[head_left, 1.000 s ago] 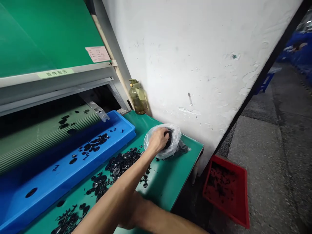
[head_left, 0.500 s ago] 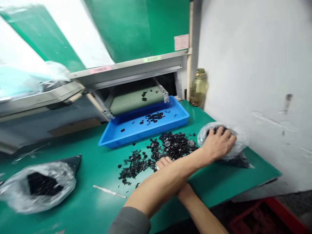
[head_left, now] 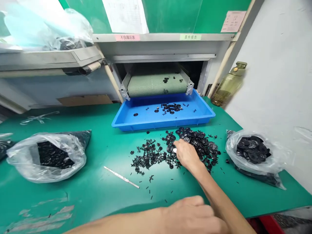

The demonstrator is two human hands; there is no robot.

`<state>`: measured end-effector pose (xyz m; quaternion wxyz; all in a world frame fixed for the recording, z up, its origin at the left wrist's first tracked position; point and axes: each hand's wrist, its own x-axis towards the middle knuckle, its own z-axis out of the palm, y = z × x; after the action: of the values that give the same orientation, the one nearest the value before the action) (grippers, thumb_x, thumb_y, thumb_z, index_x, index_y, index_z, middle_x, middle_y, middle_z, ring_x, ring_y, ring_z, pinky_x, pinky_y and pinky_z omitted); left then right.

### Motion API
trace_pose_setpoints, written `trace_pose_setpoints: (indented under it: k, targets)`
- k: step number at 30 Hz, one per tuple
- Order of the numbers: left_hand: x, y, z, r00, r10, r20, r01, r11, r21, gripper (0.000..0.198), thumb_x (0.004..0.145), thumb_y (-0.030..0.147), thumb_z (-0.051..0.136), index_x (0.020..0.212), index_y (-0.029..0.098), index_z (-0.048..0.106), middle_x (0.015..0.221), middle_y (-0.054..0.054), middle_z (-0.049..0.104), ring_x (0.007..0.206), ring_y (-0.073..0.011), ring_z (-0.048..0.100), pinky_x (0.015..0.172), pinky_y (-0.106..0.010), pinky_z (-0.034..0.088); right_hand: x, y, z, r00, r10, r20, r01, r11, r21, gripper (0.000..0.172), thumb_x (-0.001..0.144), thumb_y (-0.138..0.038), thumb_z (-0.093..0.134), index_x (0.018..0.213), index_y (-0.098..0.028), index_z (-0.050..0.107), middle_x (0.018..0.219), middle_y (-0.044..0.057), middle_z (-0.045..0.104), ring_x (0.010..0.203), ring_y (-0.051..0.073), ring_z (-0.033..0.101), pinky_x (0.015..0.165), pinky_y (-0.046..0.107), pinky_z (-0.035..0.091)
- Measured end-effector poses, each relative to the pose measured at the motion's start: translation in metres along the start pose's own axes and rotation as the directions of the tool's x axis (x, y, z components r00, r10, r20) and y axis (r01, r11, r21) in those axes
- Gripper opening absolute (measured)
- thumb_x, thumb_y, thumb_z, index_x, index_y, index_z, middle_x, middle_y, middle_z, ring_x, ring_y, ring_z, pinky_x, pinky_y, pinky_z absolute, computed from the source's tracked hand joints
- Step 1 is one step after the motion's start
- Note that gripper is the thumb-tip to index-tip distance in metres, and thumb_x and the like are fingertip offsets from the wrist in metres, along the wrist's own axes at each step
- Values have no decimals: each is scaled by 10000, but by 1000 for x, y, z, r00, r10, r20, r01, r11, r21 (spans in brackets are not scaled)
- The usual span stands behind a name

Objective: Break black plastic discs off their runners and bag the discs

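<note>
Black parts [head_left: 201,143] touch the right hand [head_left: 187,154]; its grip, and that of the blurred left hand [head_left: 195,216], cannot be told. Blue tray [head_left: 165,124] underlies the conveyor [head_left: 153,86], presumably catching drop-offs.

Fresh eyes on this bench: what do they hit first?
Probably the bright blue tray, at the back of the green table under the end of a ribbed conveyor belt. Next, the heap of black discs in front of it, with the right hand at its edge and the left hand large in the near foreground. Open clear bags of black parts flank it: left bag, right bag.
</note>
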<state>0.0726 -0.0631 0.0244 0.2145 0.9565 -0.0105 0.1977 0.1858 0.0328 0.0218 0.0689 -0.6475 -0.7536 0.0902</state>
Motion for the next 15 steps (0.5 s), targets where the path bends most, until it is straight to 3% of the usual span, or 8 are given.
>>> trace_pose_setpoints:
  k: [3,6,11,13,15]
  targets:
    - [-40,-11,-7,980,-158,-124,163,986,30,218,957,206,356,1073,218,541,895,-65,717,672,-183,578,591,-334,397,0,-3,2,999,-17,46,18,1000,-10,257,866,-48,428,977,-175,622,915,76,617,792,192,606,626,264,372]
    - [-66,-18,-17,964,-249,-96,245,968,-48,247,894,119,359,1064,199,519,963,-86,698,746,-181,589,678,-296,445,-4,-3,5,998,-25,54,25,1000,1,288,877,-63,400,1032,-195,604,968,70,592,845,191,583,646,263,367]
    - [-78,-33,-17,986,-123,116,123,992,8,193,901,217,511,1083,204,573,1073,-46,684,882,-197,573,741,-311,455,-4,0,6,999,-34,17,32,994,105,268,826,-88,418,1010,-199,578,976,50,549,783,170,535,651,264,366]
    - [-80,-44,-17,980,-170,103,165,984,60,211,922,210,503,1120,196,575,1123,-68,671,968,-210,567,790,-329,452,-3,4,5,999,-35,-14,37,982,188,244,804,-101,429,976,-196,574,912,31,554,737,164,519,654,270,374]
    - [-84,-56,-21,958,-285,29,280,954,108,248,949,165,447,1172,182,555,1179,-104,647,1068,-232,551,860,-360,444,-4,9,4,998,-21,-53,35,957,287,253,795,-110,425,975,-197,581,864,19,569,718,160,520,665,275,393]
